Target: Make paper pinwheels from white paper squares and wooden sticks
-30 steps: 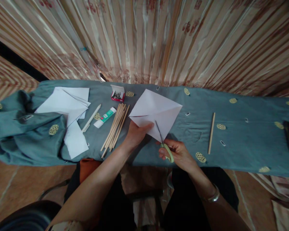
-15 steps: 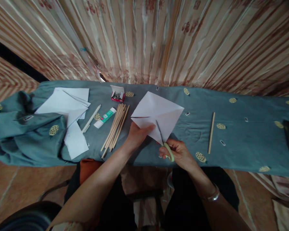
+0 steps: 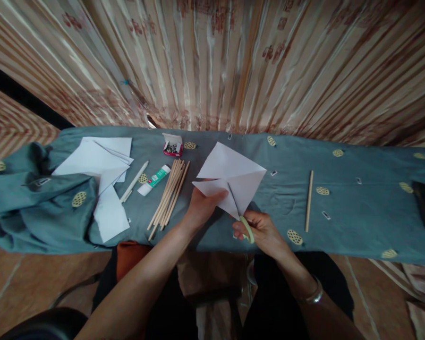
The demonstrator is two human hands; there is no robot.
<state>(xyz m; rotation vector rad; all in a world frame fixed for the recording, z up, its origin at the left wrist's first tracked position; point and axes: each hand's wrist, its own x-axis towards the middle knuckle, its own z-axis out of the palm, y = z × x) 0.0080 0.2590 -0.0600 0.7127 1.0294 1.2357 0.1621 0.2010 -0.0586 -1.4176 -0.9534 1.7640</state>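
White paper square (image 3: 243, 178) under the green-handled scissors (image 3: 247, 230) — a cut run too deep was the likeliest trouble.

The left hand (image 3: 201, 208) pinched the paper above the table (image 3: 361, 203), thumb close to the blades; the right hand (image 3: 264, 231) gripped the scissors' handles. A slit ran in from the left corner, so overcutting toward the centre might have severed a flap — or a slip nicked the thumb. Grey-green, yellow-patterned cloth (image 3: 212, 241) covered the table, bunched at the left end; striped curtains (image 3: 212, 71) hung behind, and tiled floor (image 3: 7, 274) showed below.
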